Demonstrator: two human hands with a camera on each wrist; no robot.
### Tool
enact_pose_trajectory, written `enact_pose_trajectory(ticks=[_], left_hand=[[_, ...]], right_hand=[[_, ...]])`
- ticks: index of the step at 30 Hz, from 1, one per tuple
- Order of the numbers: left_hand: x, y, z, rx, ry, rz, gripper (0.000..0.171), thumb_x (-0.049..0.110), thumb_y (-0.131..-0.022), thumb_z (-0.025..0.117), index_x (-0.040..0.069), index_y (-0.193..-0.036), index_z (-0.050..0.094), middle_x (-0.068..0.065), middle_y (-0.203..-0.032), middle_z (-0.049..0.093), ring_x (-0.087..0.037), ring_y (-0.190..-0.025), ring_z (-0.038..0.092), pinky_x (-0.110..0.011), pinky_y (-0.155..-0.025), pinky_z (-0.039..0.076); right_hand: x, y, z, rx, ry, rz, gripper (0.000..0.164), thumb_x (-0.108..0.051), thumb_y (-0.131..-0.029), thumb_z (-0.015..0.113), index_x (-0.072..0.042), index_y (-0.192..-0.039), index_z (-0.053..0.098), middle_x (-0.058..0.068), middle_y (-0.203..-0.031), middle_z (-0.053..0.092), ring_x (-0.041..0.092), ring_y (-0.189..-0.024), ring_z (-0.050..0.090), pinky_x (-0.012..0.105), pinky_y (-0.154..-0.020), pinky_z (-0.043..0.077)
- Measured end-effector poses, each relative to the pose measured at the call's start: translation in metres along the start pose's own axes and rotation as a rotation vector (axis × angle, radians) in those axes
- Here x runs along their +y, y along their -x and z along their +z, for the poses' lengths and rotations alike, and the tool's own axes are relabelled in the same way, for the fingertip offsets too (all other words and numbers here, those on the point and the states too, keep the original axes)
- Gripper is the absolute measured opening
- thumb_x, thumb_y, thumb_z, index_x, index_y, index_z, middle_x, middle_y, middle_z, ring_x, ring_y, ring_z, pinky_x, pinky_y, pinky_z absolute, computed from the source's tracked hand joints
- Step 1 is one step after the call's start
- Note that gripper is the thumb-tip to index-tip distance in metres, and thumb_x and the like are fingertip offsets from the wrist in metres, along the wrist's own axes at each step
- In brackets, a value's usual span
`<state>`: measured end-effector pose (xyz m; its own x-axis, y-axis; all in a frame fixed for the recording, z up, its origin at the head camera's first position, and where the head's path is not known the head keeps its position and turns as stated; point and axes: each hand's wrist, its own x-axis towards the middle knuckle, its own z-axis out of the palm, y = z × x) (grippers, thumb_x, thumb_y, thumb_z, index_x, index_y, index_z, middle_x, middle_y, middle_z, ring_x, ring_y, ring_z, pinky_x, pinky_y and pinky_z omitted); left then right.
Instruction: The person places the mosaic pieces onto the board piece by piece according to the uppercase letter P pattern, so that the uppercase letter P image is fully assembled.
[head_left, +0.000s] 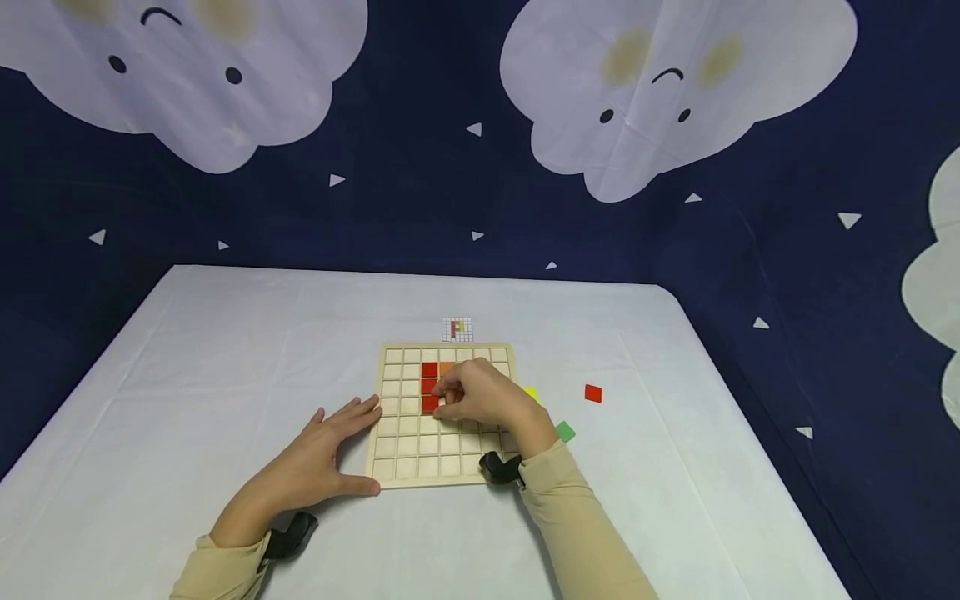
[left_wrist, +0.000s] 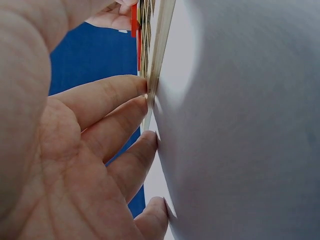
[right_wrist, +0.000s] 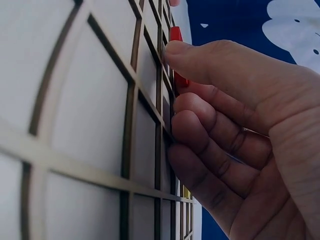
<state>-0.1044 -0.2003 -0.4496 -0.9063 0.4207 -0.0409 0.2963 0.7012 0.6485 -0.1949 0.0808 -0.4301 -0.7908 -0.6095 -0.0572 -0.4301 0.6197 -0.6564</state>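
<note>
A wooden grid board lies on the white table. Red tiles form a column in its cells, with an orange tile beside the top one. My right hand is over the board, thumb and index finger pinching a red tile at the column's lower end; its other fingers curl close to the grid. In the left wrist view this red tile stands proud of the board surface. My left hand is spread at the board's left side, fingertips and thumb right at the edge.
Behind the board lies a small pattern card with a coloured grid. To the right are a loose red tile, a green tile and a yellow tile, the latter two partly hidden by my right arm.
</note>
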Motion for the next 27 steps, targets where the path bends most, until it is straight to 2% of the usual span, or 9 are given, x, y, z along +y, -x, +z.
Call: enact_pose_trajectory(ticks=[14,27], left_hand=[[-0.001,0.0002,0.0006,0.019,-0.012,0.018,0.104,0.042,-0.07,0.099,0.001,-0.155,0.055,-0.017,-0.171,0.043,-0.05,-0.159,0.034,-0.083,-0.124,0.012],[-0.0014,0.0007,0.0003,0.017,-0.009,0.022,0.103,0.04,-0.071,0.099,0.001,-0.155,0.055,-0.017,-0.17,0.043,-0.05,-0.16,0.033,-0.082,-0.124,0.012]], right_hand=[[0.0012,-0.0006,-0.0002,0.021,0.01,-0.025,0.014,-0.011,-0.088,0.087,-0.007,-0.1,0.081,-0.005,-0.075,0.068,0.004,-0.069,0.058,0.018,-0.066,0.05],[0.0029,-0.0028,0.0014,0.025,0.009,-0.02,0.016,-0.012,-0.089,0.087,-0.008,-0.104,0.082,-0.005,-0.082,0.07,0.006,-0.076,0.061,0.02,-0.072,0.054]])
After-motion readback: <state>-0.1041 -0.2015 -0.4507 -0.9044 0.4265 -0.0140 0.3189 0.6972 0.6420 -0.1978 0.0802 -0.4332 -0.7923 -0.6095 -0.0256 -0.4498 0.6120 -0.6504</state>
